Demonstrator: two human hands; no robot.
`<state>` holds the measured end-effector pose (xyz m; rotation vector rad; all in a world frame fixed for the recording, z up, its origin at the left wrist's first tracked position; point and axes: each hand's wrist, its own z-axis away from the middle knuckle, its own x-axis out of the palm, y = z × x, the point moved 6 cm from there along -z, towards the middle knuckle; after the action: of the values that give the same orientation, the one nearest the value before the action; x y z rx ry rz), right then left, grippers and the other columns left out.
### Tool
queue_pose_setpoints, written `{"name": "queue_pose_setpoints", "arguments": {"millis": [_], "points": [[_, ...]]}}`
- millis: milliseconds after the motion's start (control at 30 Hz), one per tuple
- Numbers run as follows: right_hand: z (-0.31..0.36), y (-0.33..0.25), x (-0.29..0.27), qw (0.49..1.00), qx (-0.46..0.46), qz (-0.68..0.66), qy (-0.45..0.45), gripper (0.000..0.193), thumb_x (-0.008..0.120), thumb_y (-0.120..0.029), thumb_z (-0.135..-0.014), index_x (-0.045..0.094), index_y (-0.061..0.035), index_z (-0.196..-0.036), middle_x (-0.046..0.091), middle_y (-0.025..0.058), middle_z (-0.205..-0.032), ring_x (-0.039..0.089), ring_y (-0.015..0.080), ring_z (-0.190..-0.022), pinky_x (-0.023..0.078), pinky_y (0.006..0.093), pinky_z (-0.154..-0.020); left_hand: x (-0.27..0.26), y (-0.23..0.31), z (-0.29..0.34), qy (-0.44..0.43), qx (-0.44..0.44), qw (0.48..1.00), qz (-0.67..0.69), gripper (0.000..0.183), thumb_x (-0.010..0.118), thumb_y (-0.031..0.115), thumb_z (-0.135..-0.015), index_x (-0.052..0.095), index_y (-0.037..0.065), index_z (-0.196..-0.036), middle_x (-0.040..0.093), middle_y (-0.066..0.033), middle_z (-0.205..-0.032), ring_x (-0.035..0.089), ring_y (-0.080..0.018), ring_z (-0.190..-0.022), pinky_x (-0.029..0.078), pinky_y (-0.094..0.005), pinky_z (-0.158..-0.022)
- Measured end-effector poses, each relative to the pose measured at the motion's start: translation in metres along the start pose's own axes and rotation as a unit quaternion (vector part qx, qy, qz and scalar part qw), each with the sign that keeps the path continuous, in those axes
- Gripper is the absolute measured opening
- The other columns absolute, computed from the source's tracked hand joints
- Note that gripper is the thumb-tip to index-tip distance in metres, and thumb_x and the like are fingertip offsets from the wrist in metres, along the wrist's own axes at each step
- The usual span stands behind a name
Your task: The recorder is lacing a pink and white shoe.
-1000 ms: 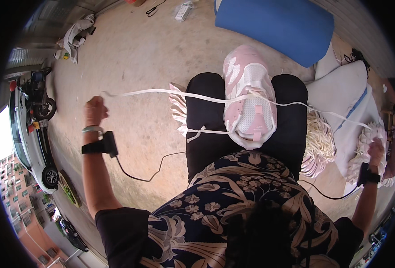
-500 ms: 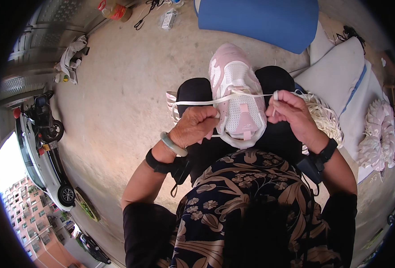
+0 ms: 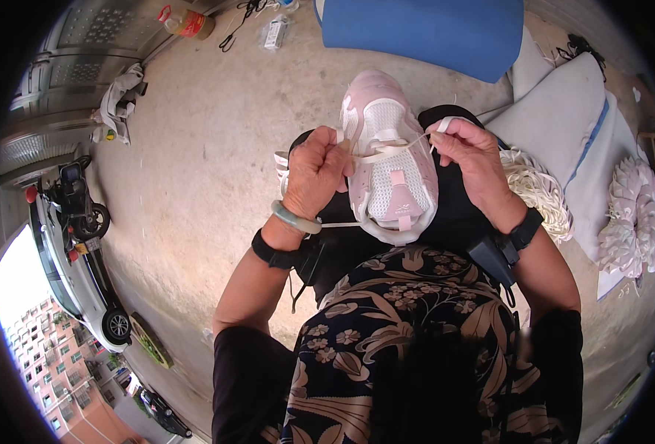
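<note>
Two bare hands at work over a pink-&-wht shoe (image 3: pixel 381 177), which sits betw the knees on blk trousers (image 3: pixel 453 214), toe pointing away from the person. L hand (image 3: pixel 316 169), w/ a pale bangle (image 3: pixel 296 217) at the wrist, is at the shoe's L edge, fingers pinched on a wht lace (image 3: pixel 373 157). R hand (image 3: pixel 479 163) is just off the R edge, thumb & forefinger clamped on the other end; lace crosses the shoe's throat betw them. From where I stand, a bundle of cream laces (image 3: pixel 535 192) is near the R forearm, w/ a pile of pink-&-wht pcs (image 3: pixel 627 222) further R on a pale sheet (image 3: pixel 572 140). Blue mat (image 3: pixel 420 29) lies beyond the toe; bottle (image 3: pixel 187 24) far L.
</note>
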<state>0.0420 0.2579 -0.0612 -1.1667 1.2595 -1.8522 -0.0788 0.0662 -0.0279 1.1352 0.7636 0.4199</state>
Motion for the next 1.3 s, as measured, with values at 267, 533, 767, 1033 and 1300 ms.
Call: {"name": "queue_pose_setpoints", "arguments": {"millis": [267,533,767,1033,1300], "points": [[0.003,0.001,0.009,1.000,-0.017,0.010,-0.015,0.004,0.063,-0.005,-0.085,0.063,-0.0037,-0.089,0.060,-0.0018,-0.083,0.050,0.0053,-0.069,0.045,0.0209,-0.064,-0.003,-0.007,0.024,0.087,0.105,0.989,0.050,0.009,0.057,0.011,-0.092,0.060,0.005,-0.087,0.059,0.0019,-0.068,0.051,-0.0046,-0.056,0.044,-0.0183,-0.052],[0.003,-0.002,0.012,0.989,-0.091,0.118,0.000,0.002,0.062,-0.001,-0.085,0.061,-0.0011,-0.086,0.058,-0.0044,-0.082,0.051,0.0025,-0.073,0.044,0.0184,-0.064,-0.001,-0.012,0.034,0.033,-0.059,0.987,0.147,0.007,0.059,0.010,-0.090,0.064,0.005,-0.087,0.060,-0.0001,-0.068,0.053,-0.0065,-0.053,0.044,-0.0187,-0.051],[0.008,-0.032,0.039,0.881,-0.255,0.398,-0.027,0.006,0.063,0.001,-0.073,0.059,-0.0020,-0.076,0.060,0.0072,-0.071,0.059,0.0208,-0.065,0.047,0.0279,-0.061,-0.001,-0.022,0.031,0.043,-0.095,0.947,0.303,0.007,0.060,0.008,-0.089,0.065,0.003,-0.089,0.065,-0.0041,-0.073,0.061,-0.0101,-0.058,0.049,-0.0204,-0.052],[0.007,-0.028,0.038,0.881,-0.256,0.397,-0.030,0.009,0.063,0.002,-0.069,0.058,-0.0005,-0.077,0.059,0.0100,-0.070,0.058,0.0268,-0.067,0.048,0.0321,-0.062,0.002,-0.021,0.036,0.032,-0.037,0.988,0.148,0.007,0.058,0.008,-0.090,0.064,0.004,-0.091,0.064,-0.0017,-0.073,0.056,-0.0058,-0.057,0.047,-0.0198,-0.054],[0.016,-0.023,0.026,0.923,-0.173,0.344,-0.003,0.015,0.066,-0.007,-0.079,0.055,-0.0011,-0.086,0.058,0.0074,-0.067,0.057,0.0153,-0.061,0.046,0.0272,-0.057,0.000,-0.026,0.023,0.058,0.089,0.993,0.054,0.010,0.054,0.003,-0.091,0.061,0.001,-0.099,0.061,0.0011,-0.089,0.054,-0.0062,-0.083,0.045,-0.0210,-0.079]]}}
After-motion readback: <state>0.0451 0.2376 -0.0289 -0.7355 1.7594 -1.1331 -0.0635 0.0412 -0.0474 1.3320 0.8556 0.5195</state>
